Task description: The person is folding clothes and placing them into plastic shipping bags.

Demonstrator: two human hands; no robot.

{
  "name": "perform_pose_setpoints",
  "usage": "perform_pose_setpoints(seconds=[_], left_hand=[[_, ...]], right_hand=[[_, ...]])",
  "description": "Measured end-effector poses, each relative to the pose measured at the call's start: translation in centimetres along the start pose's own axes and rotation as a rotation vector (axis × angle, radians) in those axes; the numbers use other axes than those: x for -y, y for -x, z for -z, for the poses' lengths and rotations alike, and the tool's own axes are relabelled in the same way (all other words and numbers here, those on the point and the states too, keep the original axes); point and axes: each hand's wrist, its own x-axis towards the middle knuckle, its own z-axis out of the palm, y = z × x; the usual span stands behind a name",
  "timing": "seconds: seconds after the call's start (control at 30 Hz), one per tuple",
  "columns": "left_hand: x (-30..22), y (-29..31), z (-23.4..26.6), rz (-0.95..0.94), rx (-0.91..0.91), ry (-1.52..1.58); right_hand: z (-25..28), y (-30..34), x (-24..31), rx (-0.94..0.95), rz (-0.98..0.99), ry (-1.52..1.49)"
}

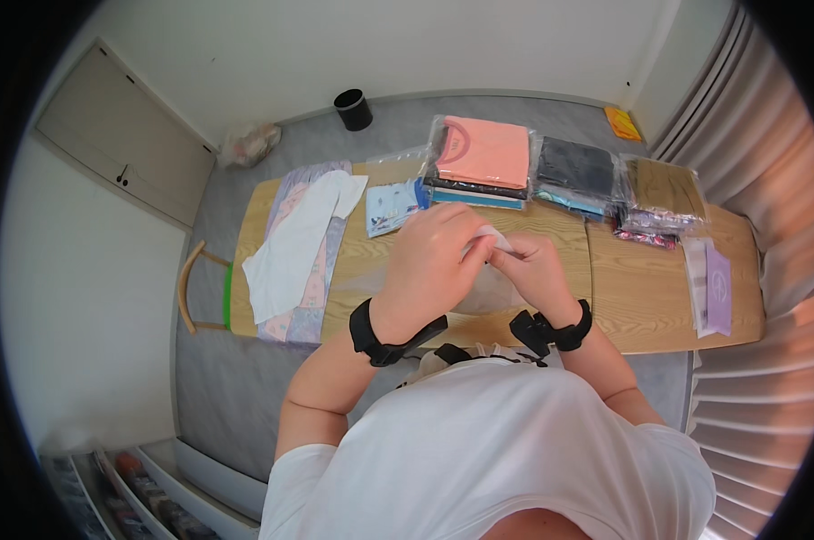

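Note:
My left hand (434, 265) and my right hand (535, 270) meet above the middle of the wooden table (560, 310). Both are closed, fingertips pinching the whitish edge of a clear plastic bag (490, 292). Its see-through film hangs below and between the hands; much of it is hidden behind them. Just beyond my left hand lies a folded light-blue printed garment (391, 207). Farther left, a white garment (303, 238) is spread over pastel printed clothes (339, 243).
Bagged folded clothes form several stacks along the far side: a pink shirt (483, 153) on one, a dark garment (578, 169), an olive garment (666, 191). Purple and white cards (718, 286) lie at right. A chair (191, 288) stands left; a black bin (353, 110) is beyond.

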Motion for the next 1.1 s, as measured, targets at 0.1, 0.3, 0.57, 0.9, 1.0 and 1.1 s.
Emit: perform_pose_setpoints(seconds=[0.1, 0.3, 0.57, 0.9, 1.0, 1.1], left_hand=[[0.6, 0.5, -0.2, 0.020, 0.003, 0.045], [1.8, 1.8, 0.7, 0.065, -0.048, 0.032], [5.2, 2.9, 4.7, 0.310, -0.188, 0.010], [14.0, 13.5, 10.4, 0.557, -0.703, -0.249], [15.1, 19.1, 10.4, 0.777, -0.692, -0.292], [16.0, 23.8, 9.8, 0.871, -0.648, -0.369]], right_hand=[[-0.1, -0.1, -0.4, 0.029, 0.041, 0.009], [0.7, -0.1, -2.0, 0.270, -0.055, 0.084], [-1.9, -1.7, -10.5, 0.518, -0.272, 0.083], [-9.6, -10.7, -16.8, 0.485, -0.565, -0.127], [-11.9, -15.0, -18.9, 0.328, -0.600, -0.360], [-14.3, -19.7, -21.2, 0.195, -0.622, -0.535]])
